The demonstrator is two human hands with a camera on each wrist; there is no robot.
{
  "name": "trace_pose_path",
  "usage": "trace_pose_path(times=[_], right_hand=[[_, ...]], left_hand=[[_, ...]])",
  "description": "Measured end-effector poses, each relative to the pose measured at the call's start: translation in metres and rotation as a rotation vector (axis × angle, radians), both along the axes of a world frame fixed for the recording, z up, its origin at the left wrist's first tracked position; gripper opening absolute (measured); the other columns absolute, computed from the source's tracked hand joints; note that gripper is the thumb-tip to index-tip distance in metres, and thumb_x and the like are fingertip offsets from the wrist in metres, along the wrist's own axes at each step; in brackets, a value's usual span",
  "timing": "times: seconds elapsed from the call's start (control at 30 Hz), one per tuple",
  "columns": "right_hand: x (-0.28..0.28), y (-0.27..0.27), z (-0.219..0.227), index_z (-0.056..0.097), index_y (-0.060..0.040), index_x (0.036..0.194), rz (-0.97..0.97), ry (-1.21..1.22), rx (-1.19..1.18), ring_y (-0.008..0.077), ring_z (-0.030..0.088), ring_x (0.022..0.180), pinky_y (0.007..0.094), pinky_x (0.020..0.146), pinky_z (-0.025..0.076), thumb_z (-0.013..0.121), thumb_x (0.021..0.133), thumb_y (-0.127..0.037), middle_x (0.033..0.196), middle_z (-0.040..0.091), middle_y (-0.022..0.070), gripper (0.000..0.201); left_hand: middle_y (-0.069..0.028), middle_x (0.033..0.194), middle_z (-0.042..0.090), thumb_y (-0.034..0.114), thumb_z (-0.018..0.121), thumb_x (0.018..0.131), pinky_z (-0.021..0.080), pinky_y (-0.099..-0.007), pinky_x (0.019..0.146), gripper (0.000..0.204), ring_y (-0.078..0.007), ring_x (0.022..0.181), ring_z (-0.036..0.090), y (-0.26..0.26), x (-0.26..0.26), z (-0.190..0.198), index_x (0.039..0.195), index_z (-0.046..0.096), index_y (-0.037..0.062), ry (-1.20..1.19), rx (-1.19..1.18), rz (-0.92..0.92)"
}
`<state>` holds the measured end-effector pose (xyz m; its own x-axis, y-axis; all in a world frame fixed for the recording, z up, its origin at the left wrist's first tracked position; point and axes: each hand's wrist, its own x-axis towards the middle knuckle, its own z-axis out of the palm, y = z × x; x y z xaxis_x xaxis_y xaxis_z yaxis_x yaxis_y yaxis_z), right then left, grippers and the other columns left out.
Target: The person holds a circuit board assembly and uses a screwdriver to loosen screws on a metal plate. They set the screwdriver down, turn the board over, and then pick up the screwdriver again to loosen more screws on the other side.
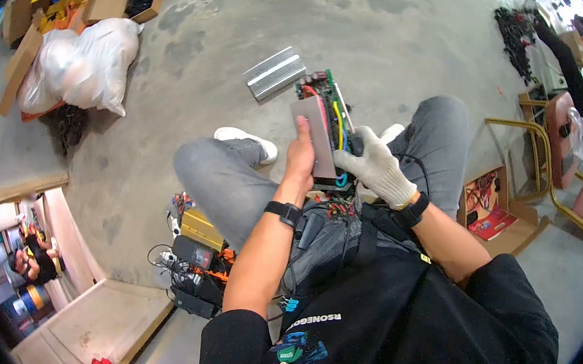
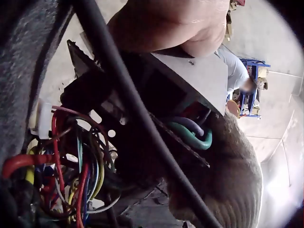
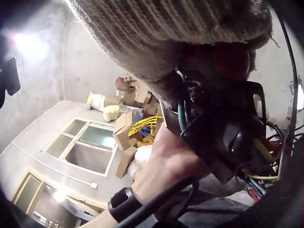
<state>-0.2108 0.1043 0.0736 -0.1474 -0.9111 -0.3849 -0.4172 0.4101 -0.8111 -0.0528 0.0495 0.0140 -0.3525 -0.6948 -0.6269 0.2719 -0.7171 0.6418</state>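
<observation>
My bare left hand (image 1: pixel 299 158) grips a circuit board assembly (image 1: pixel 324 80) by its flat grey metal plate (image 1: pixel 313 133), thumb lying along the plate. Yellow, red and blue wires run down the assembly, which is held upright between the knees. On its other side my right hand (image 1: pixel 376 170), in a white knitted glove, curls round the dark handle of a screwdriver (image 1: pixel 357 146); a thin pale shaft runs up along the board. In the right wrist view the gloved fingers (image 3: pixel 171 28) hide most of the handle. Loose coloured wires (image 2: pixel 83 166) hang below the assembly in the left wrist view.
A ribbed silver metal casing (image 1: pixel 275 73) lies on the floor ahead. Beside the left leg is a heap of chargers and cables (image 1: pixel 197 265). An open cardboard box (image 1: pixel 499 208) and a gold-framed chair (image 1: pixel 543 146) stand at right. A white plastic bag (image 1: pixel 88 65) sits far left.
</observation>
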Motion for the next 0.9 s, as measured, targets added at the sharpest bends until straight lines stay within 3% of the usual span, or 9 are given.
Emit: trace_pose_path(times=[0.03,0.17,0.3,0.43,0.5,0.63,0.77,0.9], right_hand=[[0.002,-0.001,0.007,0.059,0.0031,0.127,0.005,0.029,0.023,0.0329,0.073,0.103,0.0409,0.088,0.055,0.079,0.082,-0.039,0.108,0.072,0.0243,0.065],[0.005,-0.003,0.004,0.059,0.0026,0.125,0.029,-0.011,-0.008,0.0356,0.074,0.099,0.0423,0.087,0.056,0.078,0.082,-0.036,0.105,0.073,0.0242,0.061],[0.008,-0.004,0.003,0.061,0.0023,0.122,0.016,0.014,-0.065,0.0382,0.073,0.098,0.0435,0.086,0.056,0.077,0.083,-0.035,0.103,0.073,0.026,0.056],[0.008,-0.001,-0.001,0.06,0.0019,0.12,0.014,0.011,-0.039,0.0387,0.072,0.098,0.044,0.085,0.056,0.077,0.083,-0.03,0.103,0.072,0.0257,0.052],[0.007,-0.002,-0.009,0.059,0.0018,0.12,0.091,0.068,-0.256,0.039,0.071,0.097,0.0448,0.084,0.056,0.077,0.084,-0.024,0.103,0.07,0.0248,0.048],[0.012,0.002,-0.009,0.057,0.0013,0.118,0.047,-0.031,-0.316,0.0405,0.07,0.094,0.0456,0.081,0.056,0.077,0.084,-0.021,0.101,0.069,0.0236,0.046],[0.018,0.005,-0.005,0.058,0.0,0.111,0.002,0.052,-0.274,0.0402,0.072,0.088,0.0455,0.077,0.056,0.078,0.083,-0.02,0.09,0.071,0.0209,0.04],[0.014,0.004,-0.011,0.059,-0.0007,0.107,-0.015,0.126,-0.276,0.0402,0.072,0.088,0.0455,0.076,0.056,0.078,0.083,-0.018,0.091,0.071,0.022,0.036]], left_hand=[[-0.0098,0.129,0.069,0.075,0.034,0.1,0.055,-0.038,0.1,0.083,-0.0212,0.116,0.068,-0.001,0.003,-0.011,0.142,0.056,0.0069,0.018,-0.003,-0.013],[-0.0121,0.134,0.066,0.073,0.019,0.103,0.055,-0.0397,0.103,0.085,-0.022,0.119,0.067,-0.001,0.001,0.011,0.148,0.05,0.0074,0.066,-0.035,0.0],[-0.0124,0.135,0.065,0.072,0.019,0.104,0.055,-0.04,0.103,0.084,-0.0223,0.12,0.066,-0.003,0.002,0.018,0.149,0.049,0.0082,0.05,-0.068,-0.016],[-0.0122,0.133,0.066,0.072,0.02,0.104,0.055,-0.0402,0.103,0.083,-0.0228,0.119,0.067,0.0,0.002,0.02,0.148,0.05,0.0078,0.006,-0.042,-0.009],[-0.0097,0.135,0.065,0.074,0.03,0.103,0.052,-0.0393,0.105,0.081,-0.0213,0.121,0.064,-0.001,0.004,0.017,0.145,0.053,0.008,0.048,0.008,0.02],[-0.0095,0.136,0.065,0.072,0.032,0.103,0.052,-0.039,0.106,0.08,-0.0222,0.122,0.064,0.0,0.007,0.002,0.145,0.053,0.0078,0.039,0.012,0.066],[-0.0107,0.136,0.064,0.072,0.033,0.104,0.05,-0.0382,0.106,0.08,-0.0226,0.121,0.064,-0.004,0.01,-0.008,0.146,0.052,0.0069,-0.064,-0.012,0.026],[-0.0102,0.132,0.066,0.075,0.036,0.1,0.047,-0.0388,0.105,0.083,-0.0216,0.116,0.065,-0.005,0.015,-0.004,0.145,0.052,0.0072,-0.203,-0.037,-0.077]])
